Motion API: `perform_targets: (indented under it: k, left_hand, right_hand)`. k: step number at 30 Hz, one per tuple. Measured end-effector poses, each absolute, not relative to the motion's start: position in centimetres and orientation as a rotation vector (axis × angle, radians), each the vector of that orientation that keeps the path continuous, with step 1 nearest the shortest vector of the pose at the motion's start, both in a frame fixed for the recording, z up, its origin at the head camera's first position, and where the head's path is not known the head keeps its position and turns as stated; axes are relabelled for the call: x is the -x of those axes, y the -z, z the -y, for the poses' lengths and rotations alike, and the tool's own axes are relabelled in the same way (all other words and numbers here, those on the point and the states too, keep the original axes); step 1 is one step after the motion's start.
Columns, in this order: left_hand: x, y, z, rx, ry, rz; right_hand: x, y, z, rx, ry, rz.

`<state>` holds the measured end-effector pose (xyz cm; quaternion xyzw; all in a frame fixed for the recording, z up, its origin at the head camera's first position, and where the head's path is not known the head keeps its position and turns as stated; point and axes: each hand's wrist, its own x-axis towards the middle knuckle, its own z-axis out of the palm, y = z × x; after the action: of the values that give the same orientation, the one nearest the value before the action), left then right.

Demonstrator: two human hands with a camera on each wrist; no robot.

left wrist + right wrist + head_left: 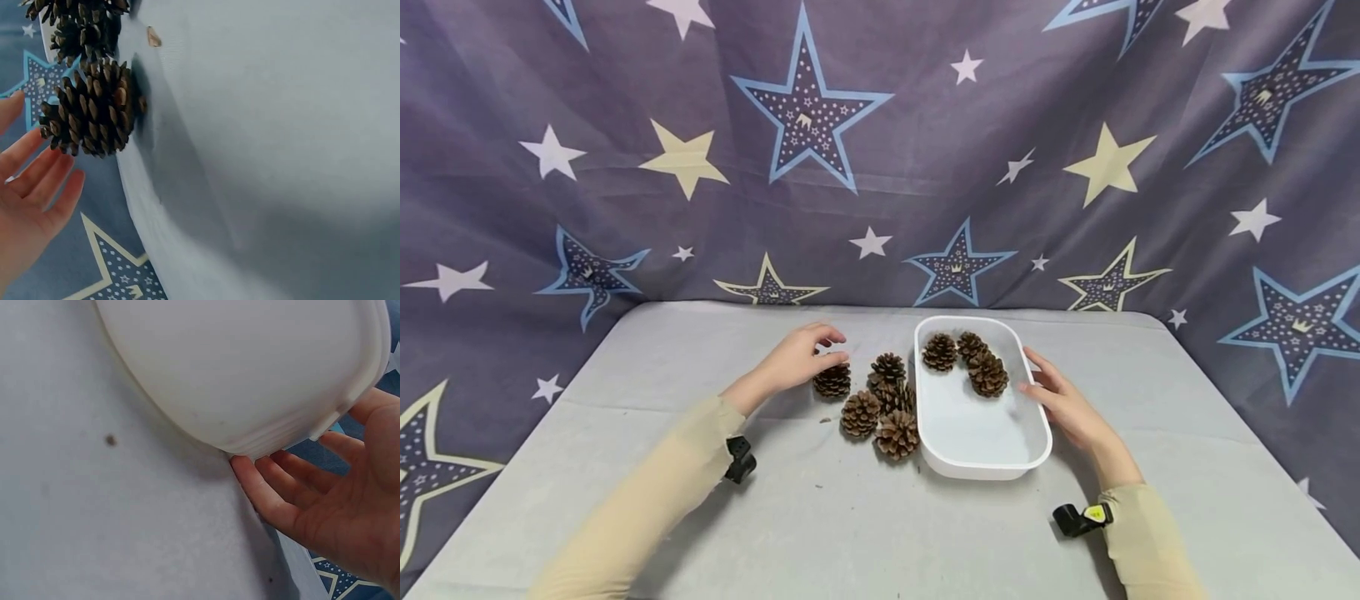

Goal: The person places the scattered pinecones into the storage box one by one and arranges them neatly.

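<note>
My left hand (796,358) hovers over a brown pine cone (832,382), its fingers loosely bent and spread. In the left wrist view the fingertips reach the side of that pine cone (94,109) without closing round it. To its right, several more pine cones (860,414) cluster against a white plastic container (985,468). Three pine cones (987,374) lie inside at its far end. At the container's right side my right hand (1075,412) holds the rim, thumb over the edge and fingers along the outer wall, as the right wrist view also shows.
A grey cloth covers the table (850,533), with small brown flakes (825,420) scattered on it. Behind the table hangs a dark curtain (880,167) printed with stars. Black wrist cameras (741,460) sit on both forearms.
</note>
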<state>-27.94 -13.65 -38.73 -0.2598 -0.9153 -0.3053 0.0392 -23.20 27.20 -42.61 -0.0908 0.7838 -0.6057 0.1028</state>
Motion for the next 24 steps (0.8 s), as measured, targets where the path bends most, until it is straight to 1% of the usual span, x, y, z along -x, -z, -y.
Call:
perform_targets:
  k: [13, 24]
  left_hand:
    - [27.3, 39.3, 15.1, 0.701, 1.051, 2.866]
    - [26.8, 40.1, 15.3, 0.748, 1.12, 2.906]
  right_hand:
    - [23.3, 42.6, -27.2, 0.257, 1.786, -2.308]
    - [23.2, 42.6, -27.3, 0.281, 1.809, -2.291]
